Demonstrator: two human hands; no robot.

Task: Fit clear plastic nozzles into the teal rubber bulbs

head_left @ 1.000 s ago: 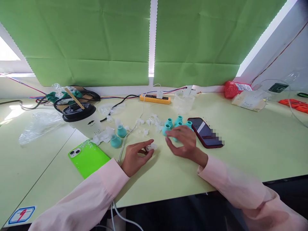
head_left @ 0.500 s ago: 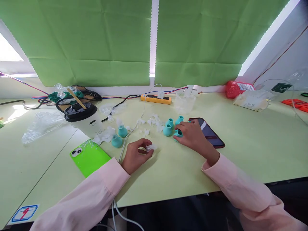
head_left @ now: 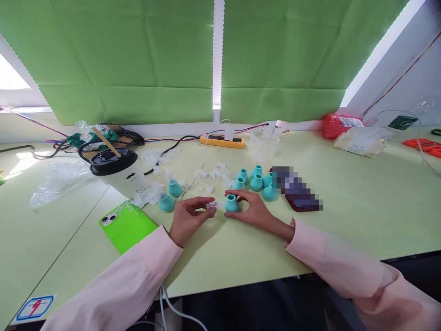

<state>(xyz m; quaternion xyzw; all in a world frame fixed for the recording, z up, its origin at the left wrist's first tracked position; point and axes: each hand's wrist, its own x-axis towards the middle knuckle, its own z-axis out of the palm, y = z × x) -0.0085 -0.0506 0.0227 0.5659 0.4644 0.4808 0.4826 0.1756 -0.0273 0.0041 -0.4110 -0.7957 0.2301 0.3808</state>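
Between thumb and fingers, my left hand (head_left: 191,216) pinches a small clear plastic piece (head_left: 211,205). Just to its right, my right hand (head_left: 254,209) grips a teal bulb-shaped piece (head_left: 231,203) with an open neck on top, close to the table. The two held pieces are near each other but apart. Several similar teal bulbs (head_left: 256,182) stand in a cluster behind my right hand. Two more teal bulbs (head_left: 166,202) stand left of my left hand, with clear parts at their tops. Small clear and white pieces (head_left: 220,172) lie scattered behind my hands.
A green phone (head_left: 129,225) and a lidded paper cup (head_left: 119,172) are on the left. On the right lies a dark phone (head_left: 299,193), partly pixelated. A white cable (head_left: 188,186) crosses the table. A clear plastic tub (head_left: 263,146) and an orange power strip (head_left: 222,141) stand behind.
My right hand has moved left from the cluster, bringing a teal bulb beside my left hand. My left hand keeps hold of the clear piece, turned slightly.
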